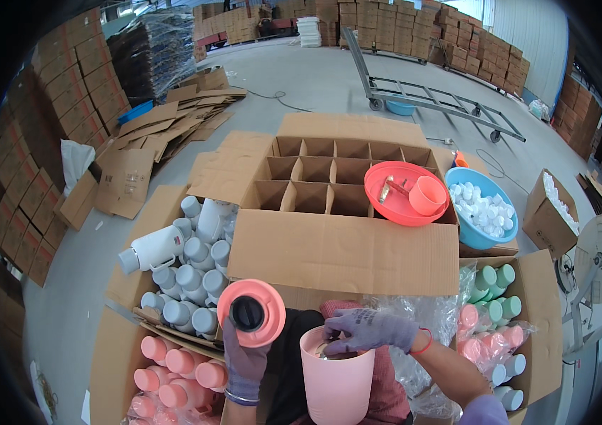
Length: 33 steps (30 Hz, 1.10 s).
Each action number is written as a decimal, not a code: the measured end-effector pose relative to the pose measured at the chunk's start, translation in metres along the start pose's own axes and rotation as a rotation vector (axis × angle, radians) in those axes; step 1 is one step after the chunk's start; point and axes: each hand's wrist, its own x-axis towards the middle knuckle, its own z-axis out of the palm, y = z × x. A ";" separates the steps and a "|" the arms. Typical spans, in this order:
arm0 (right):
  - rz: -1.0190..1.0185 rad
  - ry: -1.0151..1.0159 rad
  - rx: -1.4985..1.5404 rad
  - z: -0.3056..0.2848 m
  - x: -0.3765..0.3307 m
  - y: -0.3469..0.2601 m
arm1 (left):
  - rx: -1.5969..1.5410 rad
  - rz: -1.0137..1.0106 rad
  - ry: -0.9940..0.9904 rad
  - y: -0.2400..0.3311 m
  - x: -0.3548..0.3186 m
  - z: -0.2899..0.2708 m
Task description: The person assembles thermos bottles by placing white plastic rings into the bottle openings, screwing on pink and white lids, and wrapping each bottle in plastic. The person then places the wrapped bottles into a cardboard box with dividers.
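Observation:
My left hand [246, 365], in a grey-purple glove, grips a round pink plastic part [273, 309] with a black centre, held up beside the box flap. A pink flask body [336, 386] stands upright between my legs, its wide mouth uppermost. Over that mouth lies my gloved right hand [372, 331], fingers bent down at the opening. Something small and metallic-looking shows under the fingertips, too hidden to name. Pale blue flasks [191, 280] and pink flasks [182, 361] fill the carton at my left. Green, pink and blue flasks [484, 280] lie in another carton at my right.
Ahead stands a carton with cardboard dividers [310, 202]. On its right corner rests a red tray [393, 212] holding a pink cup [428, 195]. Beside it a blue basin [481, 241] holds small white pieces. A fan [598, 258] stands far right; a metal trolley [435, 103] lies beyond.

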 end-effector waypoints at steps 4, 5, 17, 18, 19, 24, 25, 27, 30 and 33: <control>0.144 0.023 -0.275 0.004 -0.001 -0.023 | 0.498 0.095 0.044 -0.004 0.009 0.001; 0.138 0.295 -0.061 0.008 -0.006 -0.017 | 0.753 0.124 0.048 -0.004 0.009 0.000; -0.156 0.748 0.368 0.059 -0.033 0.020 | 1.059 0.363 -1.046 -0.006 0.013 0.042; -0.150 0.736 0.422 0.056 -0.032 0.018 | 1.069 0.422 -1.064 -0.006 0.012 0.043; -0.144 0.722 0.481 0.057 -0.031 0.017 | 1.128 0.450 -1.038 -0.006 0.008 0.043; -0.079 0.716 0.671 0.067 -0.024 0.031 | 1.209 0.522 -0.878 -0.013 -0.021 0.055; -0.026 0.732 0.684 0.068 -0.024 0.024 | 1.167 0.519 -0.807 -0.016 -0.018 0.051; -0.341 0.775 0.167 0.064 -0.043 0.022 | 0.874 0.060 -0.551 -0.046 0.000 0.013; -0.455 0.878 -0.295 0.043 -0.093 -0.024 | 0.369 -0.166 -0.701 -0.070 0.003 0.013; -0.021 0.813 -0.150 0.042 -0.143 -0.029 | 1.285 0.550 -0.495 -0.168 -0.029 -0.080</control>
